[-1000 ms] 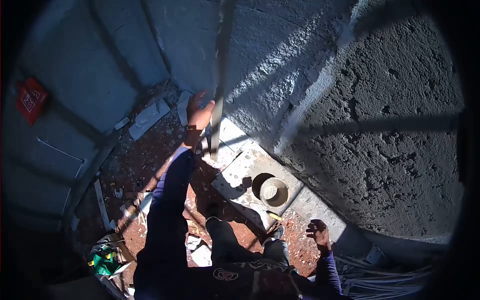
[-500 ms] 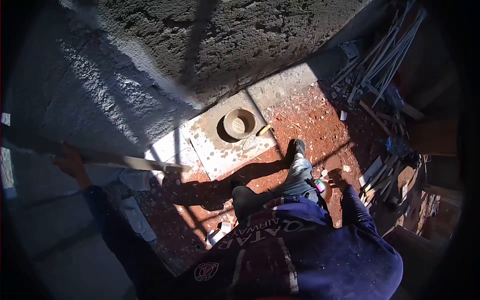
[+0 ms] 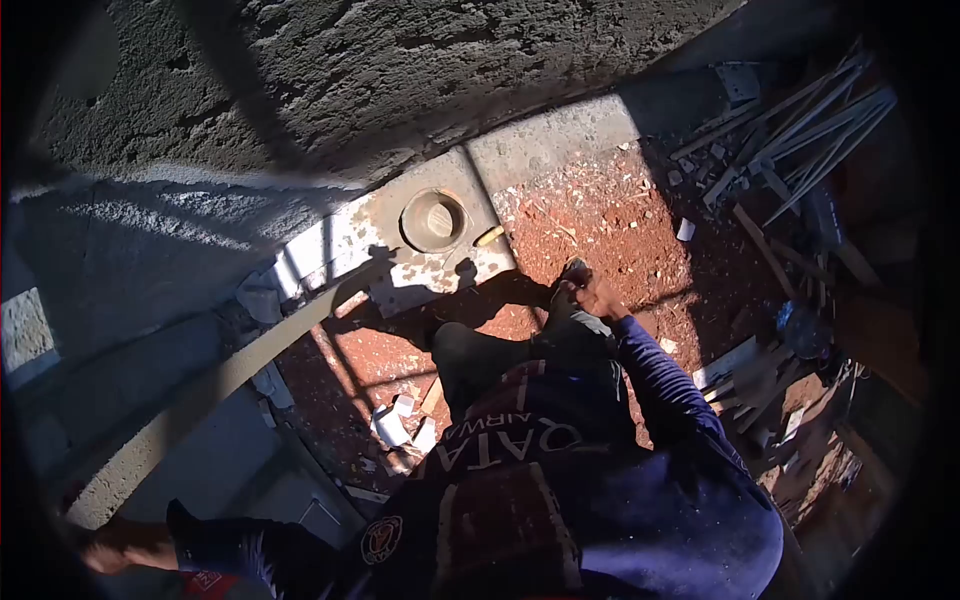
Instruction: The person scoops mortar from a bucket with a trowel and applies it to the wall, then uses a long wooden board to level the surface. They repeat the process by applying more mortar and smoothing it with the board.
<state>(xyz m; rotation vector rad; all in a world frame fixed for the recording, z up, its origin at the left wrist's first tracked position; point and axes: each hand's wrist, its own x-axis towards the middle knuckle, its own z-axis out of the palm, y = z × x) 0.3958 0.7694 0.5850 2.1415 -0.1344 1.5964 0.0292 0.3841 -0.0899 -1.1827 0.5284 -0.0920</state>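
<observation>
My left hand (image 3: 120, 548) is at the lower left, closed around the near end of a long straightedge board (image 3: 210, 400). Pale, gritty mortar coats the board, which slants up to the right, its far end near the white slab. My right hand (image 3: 597, 298) is in front of my leg, over my shoe, fingers loosely apart with nothing visible in them. Beyond it, a round bucket (image 3: 433, 221) rests on the pale slab (image 3: 490, 262). Close to the bucket lies a yellow-handled tool (image 3: 490, 236), its blade hard to make out.
A rough, freshly mortared wall (image 3: 480, 70) rises ahead. Red, debris-strewn soil (image 3: 610, 220) lies past my feet. Thin strips (image 3: 820, 120) and wood scraps (image 3: 745, 385) are piled on the right. White broken pieces (image 3: 390, 427) lie by my left leg.
My left hand has moved down and toward me with the board, so more of its length shows. My right hand has swung inward from my right side to in front of my leg.
</observation>
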